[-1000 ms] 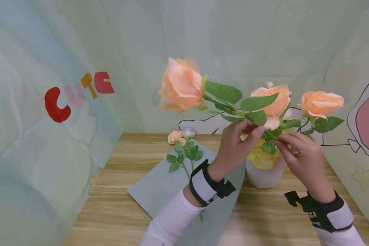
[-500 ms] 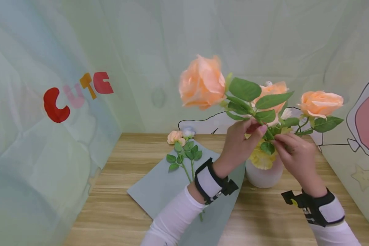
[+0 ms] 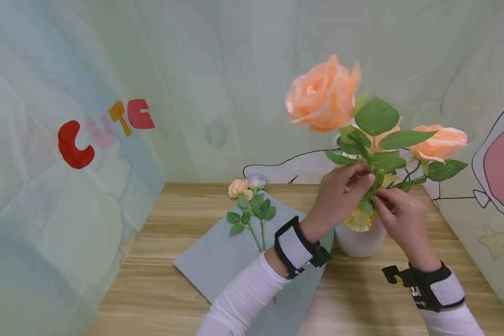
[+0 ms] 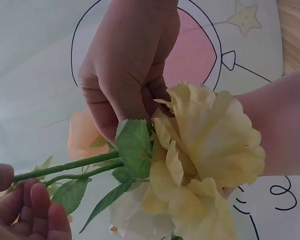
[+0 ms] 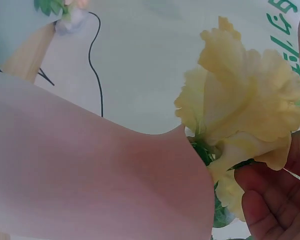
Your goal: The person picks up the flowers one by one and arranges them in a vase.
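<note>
A large peach artificial rose (image 3: 322,95) stands above the vase, tilted slightly left. My left hand (image 3: 340,193) pinches its leafy green stem between thumb and fingers. Lower on the same stem, the thumb and fingertips of my right hand (image 3: 405,214) pinch it close over the bouquet. The white vase (image 3: 360,240) holds a yellow flower (image 3: 360,219), whose ruffled petals fill much of both wrist views, and another peach rose (image 3: 438,141) leaning right. In the left wrist view the green stem (image 4: 65,167) runs between the hands. Its lower end is hidden by hands and leaves.
Left of the vase, a grey-blue sheet (image 3: 218,266) lies on the wooden table (image 3: 151,280). Two more stems, a small peach flower (image 3: 239,188) and a pale blue flower (image 3: 257,180), lie on it. Printed cloth walls (image 3: 193,93) enclose the table.
The held rose has swung from leaning far left to nearly upright, moving right over the vase. The left hand has shifted right and the right hand slightly left, both keeping their pinch.
</note>
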The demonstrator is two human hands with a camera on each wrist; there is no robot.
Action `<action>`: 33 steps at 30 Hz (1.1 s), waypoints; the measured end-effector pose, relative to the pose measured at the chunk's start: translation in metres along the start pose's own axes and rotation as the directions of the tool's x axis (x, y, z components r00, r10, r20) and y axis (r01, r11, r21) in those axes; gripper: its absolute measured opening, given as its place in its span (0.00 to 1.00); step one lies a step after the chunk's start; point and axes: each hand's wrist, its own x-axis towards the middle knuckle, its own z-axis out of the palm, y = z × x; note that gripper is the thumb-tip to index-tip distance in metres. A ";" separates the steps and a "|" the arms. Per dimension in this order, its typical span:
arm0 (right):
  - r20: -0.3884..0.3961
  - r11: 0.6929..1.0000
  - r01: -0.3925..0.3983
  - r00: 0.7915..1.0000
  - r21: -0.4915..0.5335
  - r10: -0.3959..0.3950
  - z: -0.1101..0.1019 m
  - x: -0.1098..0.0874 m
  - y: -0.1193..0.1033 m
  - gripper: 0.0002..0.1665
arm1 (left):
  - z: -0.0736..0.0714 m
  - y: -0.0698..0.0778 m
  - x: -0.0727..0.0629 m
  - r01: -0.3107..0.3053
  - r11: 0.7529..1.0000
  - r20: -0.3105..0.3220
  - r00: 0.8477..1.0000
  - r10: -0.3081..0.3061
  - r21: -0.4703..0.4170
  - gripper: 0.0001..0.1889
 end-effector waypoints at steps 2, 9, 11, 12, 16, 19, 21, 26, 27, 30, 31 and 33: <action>-0.002 1.000 -0.010 1.000 0.004 0.010 0.001 -0.001 0.001 0.08 | 0.002 0.000 0.000 0.009 1.000 0.022 1.000 -0.009 0.012 0.14; -0.049 1.000 -0.028 0.998 0.011 0.029 0.003 -0.005 0.004 0.07 | 0.009 -0.001 -0.001 -0.055 0.998 0.083 0.995 0.051 0.041 0.15; -0.065 0.999 -0.031 0.997 0.012 0.032 0.004 -0.006 0.005 0.07 | 0.011 -0.001 -0.001 -0.096 0.994 0.085 0.992 0.091 0.055 0.14; -0.070 0.999 -0.030 0.997 0.012 0.031 0.004 -0.007 0.006 0.07 | 0.013 -0.001 0.000 -0.118 0.991 0.084 0.990 0.112 0.063 0.14; -0.067 0.999 -0.042 0.997 0.022 0.043 0.006 -0.009 0.009 0.07 | 0.017 0.000 0.001 -0.160 0.982 0.084 0.985 0.152 0.100 0.14; -0.034 0.998 -0.056 0.998 0.016 0.056 0.006 -0.012 0.011 0.08 | 0.020 0.000 0.001 -0.176 0.979 0.079 0.982 0.169 0.104 0.14; 0.001 0.997 -0.074 0.997 0.012 0.074 0.006 -0.013 0.011 0.09 | 0.023 0.000 0.001 -0.193 0.974 0.073 0.980 0.186 0.118 0.12; 0.070 0.993 -0.118 0.991 0.024 0.116 0.005 -0.016 0.011 0.10 | 0.029 -0.001 0.002 -0.226 0.956 0.043 0.974 0.222 0.185 0.10; 0.074 0.993 -0.114 0.991 0.024 0.112 0.005 -0.016 0.011 0.10 | 0.031 -0.001 0.002 -0.231 0.952 0.038 0.973 0.228 0.202 0.10; 0.071 0.996 -0.090 0.993 0.015 0.089 0.005 -0.017 0.011 0.08 | 0.033 -0.001 0.002 -0.222 0.942 0.032 0.975 0.222 0.252 0.10; 0.070 0.996 -0.083 0.994 0.012 0.082 0.006 -0.017 0.011 0.07 | 0.034 0.000 0.002 -0.220 0.941 0.029 0.975 0.220 0.258 0.10; 0.070 0.996 -0.083 0.994 0.016 0.082 0.006 -0.018 0.012 0.07 | 0.036 0.000 0.003 -0.217 0.936 0.020 0.975 0.221 0.277 0.10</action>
